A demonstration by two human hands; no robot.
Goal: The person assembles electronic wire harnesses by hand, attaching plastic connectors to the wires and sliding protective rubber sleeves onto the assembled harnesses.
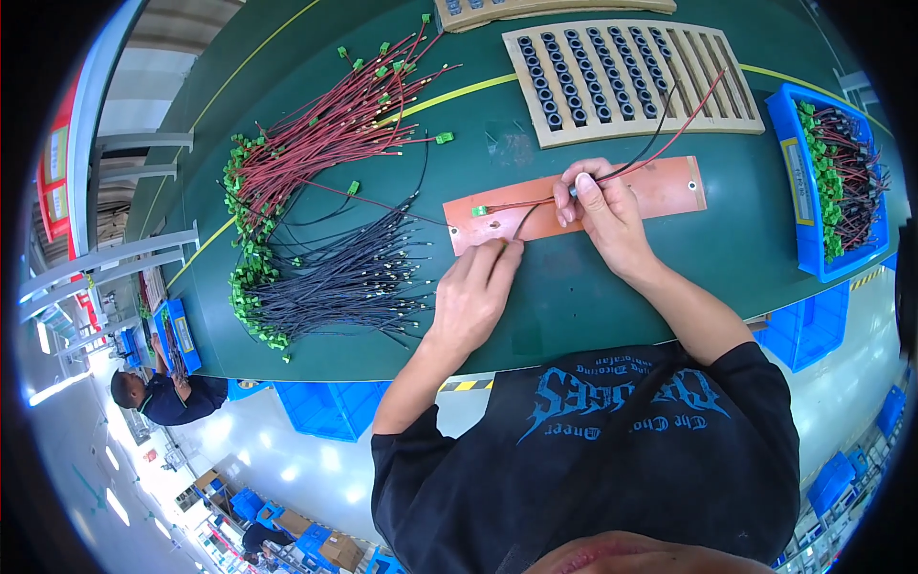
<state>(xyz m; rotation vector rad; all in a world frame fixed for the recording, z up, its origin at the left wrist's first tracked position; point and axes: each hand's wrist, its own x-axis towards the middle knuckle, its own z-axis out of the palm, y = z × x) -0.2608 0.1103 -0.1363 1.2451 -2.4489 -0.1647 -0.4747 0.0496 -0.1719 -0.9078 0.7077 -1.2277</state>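
Nearest, left hand [475,287] pinched a black wire [524,222]; right hand [601,212] gripped the red wire [521,203] at frame centre. Finished bin [805,191] partly full; wire bundles [325,143] remained upper left.

One head-worn fisheye; we look steeply down from close above onto the green bench [574,316], edges bending at the rim.

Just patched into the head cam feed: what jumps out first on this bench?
Mid-bench, the right hand and left hand pinch a red and a black wire over an orange mat. To their left lie fanned bundles of red wires and black wires with green connectors. A blue bin of finished wires sits far right.
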